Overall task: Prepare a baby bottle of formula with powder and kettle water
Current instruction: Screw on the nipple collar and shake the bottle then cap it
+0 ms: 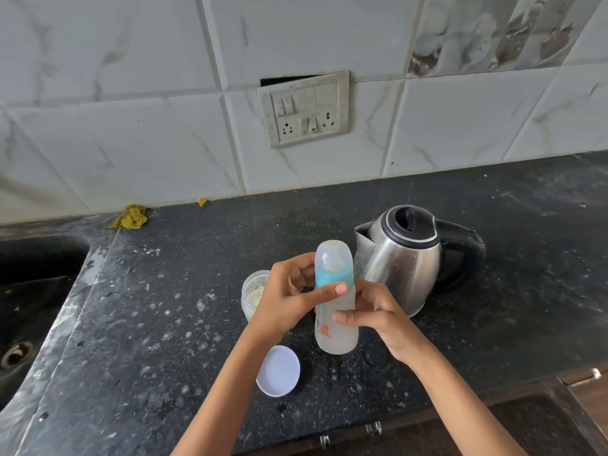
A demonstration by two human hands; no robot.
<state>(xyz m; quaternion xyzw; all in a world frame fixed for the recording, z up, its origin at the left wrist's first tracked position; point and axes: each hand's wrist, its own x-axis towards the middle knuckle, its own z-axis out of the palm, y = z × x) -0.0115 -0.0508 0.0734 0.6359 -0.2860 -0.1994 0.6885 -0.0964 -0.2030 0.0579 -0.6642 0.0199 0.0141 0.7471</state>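
Nearest the camera, low in the centre of the frame, a round white lid (278, 371) lay flat on the dark speckled table (493, 317), apart from any jar. Just above it both hands met on the baby bottle (335, 296) in the middle of the frame. The right hand (378, 312) was curled round the bottle's lower body, thumb across the front. The left hand (289, 299) gripped it higher up, thumb pressed on the teal collar. The bottle stood nearly upright, long axis running bottom to top of the frame, capped end pointing up; a clear cap covered the teat, and the frosted body held a pale, cloudy liquid. Partly hidden behind the left hand sat an open jar (253, 294) with whitish powder inside. Just right of the bottle stood a steel kettle (404, 258), black lid closed, spout toward the bottle, handle toward the right of the frame. At far left was a dark sink (36, 278). Farther back, a yellow scrubber (130, 217) lay at the foot of the tiled wall, and a switch plate (304, 108) hung above
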